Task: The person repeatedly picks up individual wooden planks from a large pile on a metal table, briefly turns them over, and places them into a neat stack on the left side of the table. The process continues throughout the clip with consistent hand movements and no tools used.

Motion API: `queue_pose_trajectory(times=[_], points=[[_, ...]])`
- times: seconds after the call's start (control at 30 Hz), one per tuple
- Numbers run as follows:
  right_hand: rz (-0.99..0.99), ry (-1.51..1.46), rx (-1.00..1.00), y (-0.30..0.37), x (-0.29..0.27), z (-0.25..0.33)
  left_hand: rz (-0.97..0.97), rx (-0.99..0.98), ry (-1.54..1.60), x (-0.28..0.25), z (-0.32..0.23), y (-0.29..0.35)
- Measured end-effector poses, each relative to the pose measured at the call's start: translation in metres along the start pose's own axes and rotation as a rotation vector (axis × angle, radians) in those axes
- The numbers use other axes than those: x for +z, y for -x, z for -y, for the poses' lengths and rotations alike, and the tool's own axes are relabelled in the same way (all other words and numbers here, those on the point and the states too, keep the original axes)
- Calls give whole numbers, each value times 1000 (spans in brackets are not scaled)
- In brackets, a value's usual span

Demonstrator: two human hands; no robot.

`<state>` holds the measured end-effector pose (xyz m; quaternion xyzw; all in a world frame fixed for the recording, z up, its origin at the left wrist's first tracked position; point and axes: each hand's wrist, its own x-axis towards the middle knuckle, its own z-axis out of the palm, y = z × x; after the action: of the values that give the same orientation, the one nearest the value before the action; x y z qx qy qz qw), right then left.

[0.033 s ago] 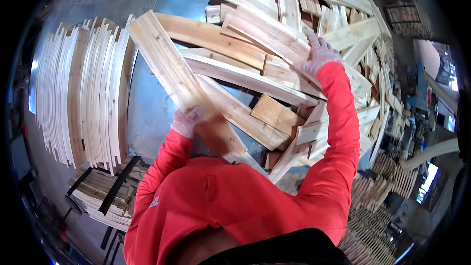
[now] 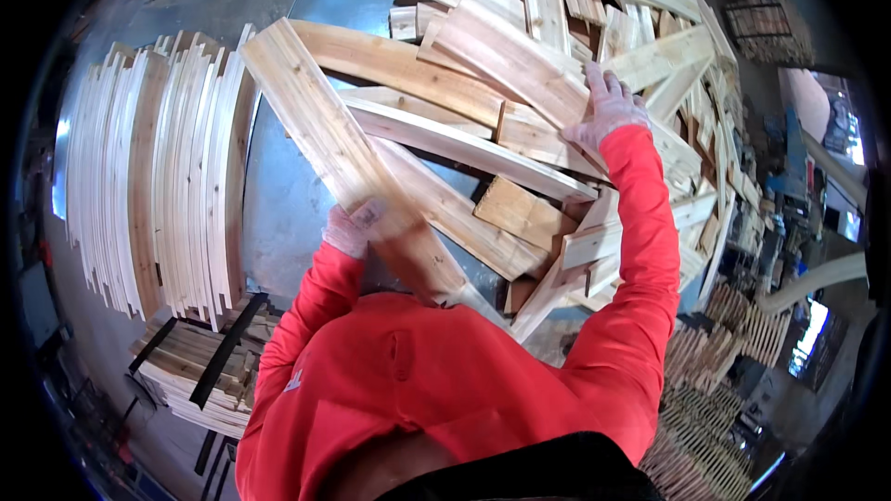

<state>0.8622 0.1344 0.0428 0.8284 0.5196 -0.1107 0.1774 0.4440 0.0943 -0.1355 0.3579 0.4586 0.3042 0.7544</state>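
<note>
My left hand (image 2: pixel 353 228) is closed on the edge of a long wooden board (image 2: pixel 327 125), its thumb lying over the top face. The board slants from the stack at upper left down to my chest, across other boards. Farther right, my right hand (image 2: pixel 613 109) reaches over the pile and spans the near end of another wooden board (image 2: pixel 515 51). Its fingers lie by the upper edge and its thumb by the lower edge. Both hands wear pale, thin gloves. A short wood block (image 2: pixel 524 213) lies between my forearms.
A metal table (image 2: pixel 288 204) carries a neat row of upright boards (image 2: pixel 167 176) on the left. Loose boards (image 2: pixel 664 60) heap up to the far right. Beside the table, dark metal bars (image 2: pixel 225 353) stand over another wood stack; more stacked slats (image 2: pixel 705 427) sit at lower right.
The right-hand board has shifted slightly farther away at its far end. The near part of the left-hand board, blurred before, is sharp now. My left hand has hardly moved.
</note>
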Motion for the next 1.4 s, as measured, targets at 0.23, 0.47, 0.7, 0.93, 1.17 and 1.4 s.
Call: queue_pose_trajectory(times=[0.23,0.47,0.7,0.93,1.17,1.4], points=[[-138,71,223,38,40,21,13,-119,-5,2,-30,21],[-112,152,172,75,19,32,132,-55,-156,14,-25,49],[77,-416,-432,173,41,140,372,-136,765,66,8,37],[-165,207,89,47,36,-25,-62,-113,216,96,41,16],[-197,-35,-123,39,47,-29,-238,-124,399,120,45,21],[222,-299,-406,181,63,58,64,-85,856,148,11,38]])
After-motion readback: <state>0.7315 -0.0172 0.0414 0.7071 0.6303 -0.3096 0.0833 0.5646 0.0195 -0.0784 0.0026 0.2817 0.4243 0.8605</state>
